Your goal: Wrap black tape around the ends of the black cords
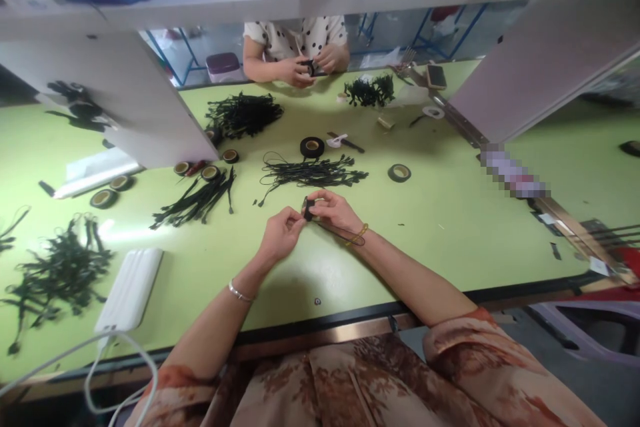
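Note:
My left hand (pixel 281 233) is closed in a pinch at the left side of a small roll of black tape (pixel 309 209). My right hand (pixel 336 211) grips that roll from the right, fingers wrapped over it. A thin dark cable (pixel 335 232) trails from between the hands and loops under my right wrist. What my left fingertips pinch is too small to make out. Just beyond my hands lies a bundle of black cables (pixel 315 173), with a larger black tape roll (pixel 313 147) behind it. Another tape roll (pixel 399 173) rests to the right.
Across the green table (pixel 450 213) a co-worker's hands (pixel 310 68) hold a black item. Heaps of black cables (pixel 245 115) and several tape rolls lie to the left. A white power bank (pixel 131 287) with a cord sits near the front left. White panels (pixel 165 100) flank the workspace beneath a shelf (pixel 250 5).

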{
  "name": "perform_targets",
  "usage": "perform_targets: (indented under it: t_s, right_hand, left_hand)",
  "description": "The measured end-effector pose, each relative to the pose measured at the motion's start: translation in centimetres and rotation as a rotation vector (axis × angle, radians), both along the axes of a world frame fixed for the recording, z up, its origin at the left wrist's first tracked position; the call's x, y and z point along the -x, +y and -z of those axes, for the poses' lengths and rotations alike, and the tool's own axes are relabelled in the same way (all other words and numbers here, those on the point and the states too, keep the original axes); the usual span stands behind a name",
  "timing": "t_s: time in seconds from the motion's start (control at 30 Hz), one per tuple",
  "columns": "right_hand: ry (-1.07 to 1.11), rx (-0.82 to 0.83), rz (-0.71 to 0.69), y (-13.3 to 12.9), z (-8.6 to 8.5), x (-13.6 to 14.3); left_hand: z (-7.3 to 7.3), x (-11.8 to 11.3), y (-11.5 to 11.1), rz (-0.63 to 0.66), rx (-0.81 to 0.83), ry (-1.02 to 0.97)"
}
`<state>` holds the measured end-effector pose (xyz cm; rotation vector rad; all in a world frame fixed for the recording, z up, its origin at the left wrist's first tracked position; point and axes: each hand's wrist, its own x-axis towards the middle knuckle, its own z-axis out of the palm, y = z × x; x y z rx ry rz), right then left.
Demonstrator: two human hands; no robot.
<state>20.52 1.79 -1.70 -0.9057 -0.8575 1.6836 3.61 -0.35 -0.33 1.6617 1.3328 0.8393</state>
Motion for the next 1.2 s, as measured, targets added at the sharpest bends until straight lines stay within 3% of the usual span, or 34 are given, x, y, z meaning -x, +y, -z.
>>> perform_targets:
  t_s: [0.27,0.47,0.6,0.7,0.8,0.97,1.2]
  right_hand:
    - [-0.032,-0.121,-0.037,-0.8,-1.0,0.0]
    - [-0.271,-0.431,-0.160,-0.9,-2.5,-1.4]
    - [-0.601,-0.707,-0.210,-0.9,-2.6,-2.0]
    - [-0.833,-0.895,-0.161,-1.1,-2.3,-1.5]
    - [-0.950,-1.018,-0.149,-1.3,-2.0,-1.0]
    - [-1.000,-1.104,-0.136,-1.3,-1.7,-0.8]
    - [-1.047,-1.010,0.068,-1.2,-1.5,-0.8]
  left_hand:
    - [0.6,0.1,0.4,-0.014,0.143,0.064]
    - [0.1,0.6,0.5,-0.088,0.080,0.074]
    - [0.1,0.9,0.9,-0.100,0.280,-0.087]
    - [-0.1,1.1,1.3,-0.170,0.507,-0.328]
    - [-0.7,1.4,1.5,-0.188,0.602,-0.532]
    - [-1.6,1.6,1.5,-0.152,0.585,-0.644]
    - [-1.3,1.2,1.1,-0.039,0.384,-0.453]
